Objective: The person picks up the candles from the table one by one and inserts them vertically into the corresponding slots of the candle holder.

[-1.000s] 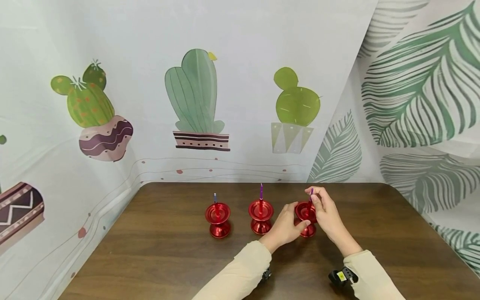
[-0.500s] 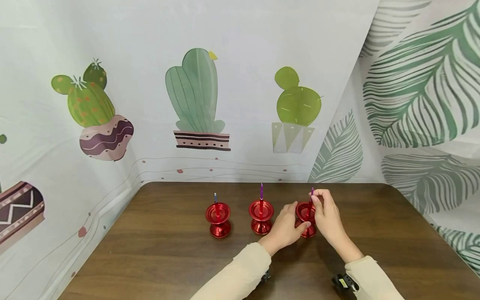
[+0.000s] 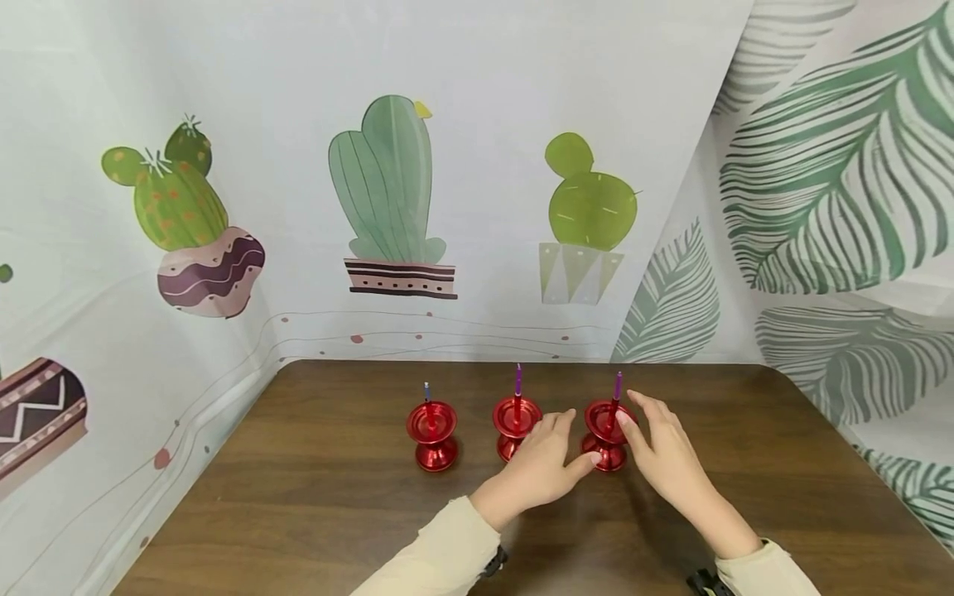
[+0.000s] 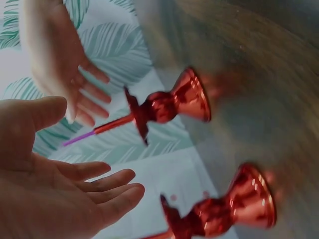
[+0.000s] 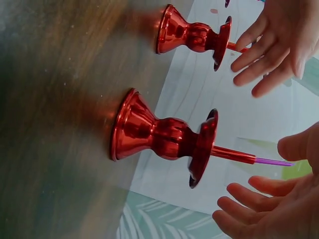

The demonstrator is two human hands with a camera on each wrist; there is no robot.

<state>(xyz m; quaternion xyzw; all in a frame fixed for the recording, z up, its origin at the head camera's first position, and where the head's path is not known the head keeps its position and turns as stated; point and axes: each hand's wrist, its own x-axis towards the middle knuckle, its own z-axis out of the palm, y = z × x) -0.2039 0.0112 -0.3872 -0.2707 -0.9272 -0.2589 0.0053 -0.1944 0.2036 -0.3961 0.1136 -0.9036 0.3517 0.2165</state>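
Around the right-hand red candle holder (image 3: 605, 454), both hands stand apart from it with fingers spread. A purple candle (image 3: 618, 386) rises upright from its cup; in the right wrist view this candle (image 5: 273, 162) sits in a red tube above the dish. My left hand (image 3: 532, 470) is to the holder's left, partly covering the middle candle holder (image 3: 510, 422), which bears another purple candle (image 3: 518, 381). My right hand (image 3: 671, 455) is close on the right side, palm toward the holder and holding nothing.
A third red candle holder (image 3: 434, 454) with a short blue candle (image 3: 427, 391) stands to the left in the row. The brown wooden table (image 3: 313, 497) ends at a white curtain (image 3: 484, 182) printed with cacti and leaves.
My right fingers have let go of the purple candle and moved down and right. My left hand has drawn back from the right-hand holder, toward the left and nearer.
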